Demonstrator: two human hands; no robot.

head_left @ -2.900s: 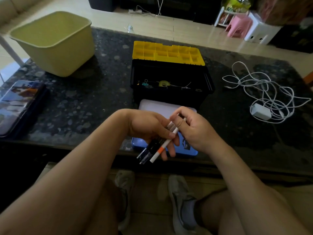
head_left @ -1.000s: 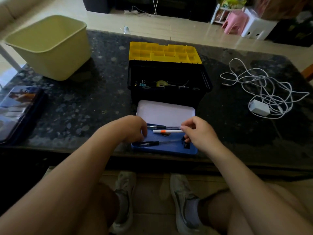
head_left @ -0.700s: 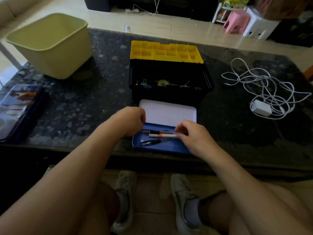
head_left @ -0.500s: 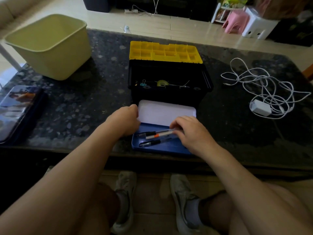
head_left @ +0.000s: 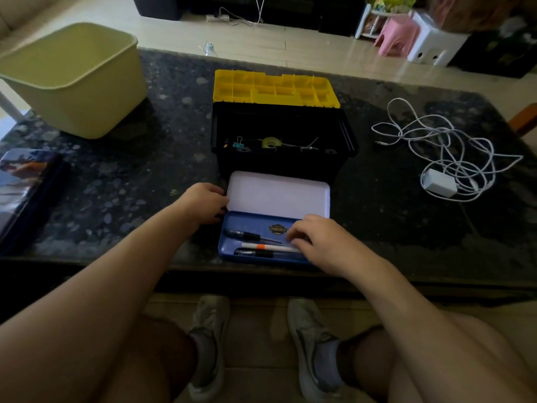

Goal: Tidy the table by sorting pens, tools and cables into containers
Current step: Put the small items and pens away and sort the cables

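Pens (head_left: pixel 261 247) lie in blue case (head_left: pixel 252 223), right hand (head_left: pixel 319 242) grip loose on them, left hand (head_left: pixel 203 205) gripping case.

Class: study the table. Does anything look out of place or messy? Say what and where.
Yes: the white cable, with its charger, lies in a loose tangle on the table's right side, outside every container.
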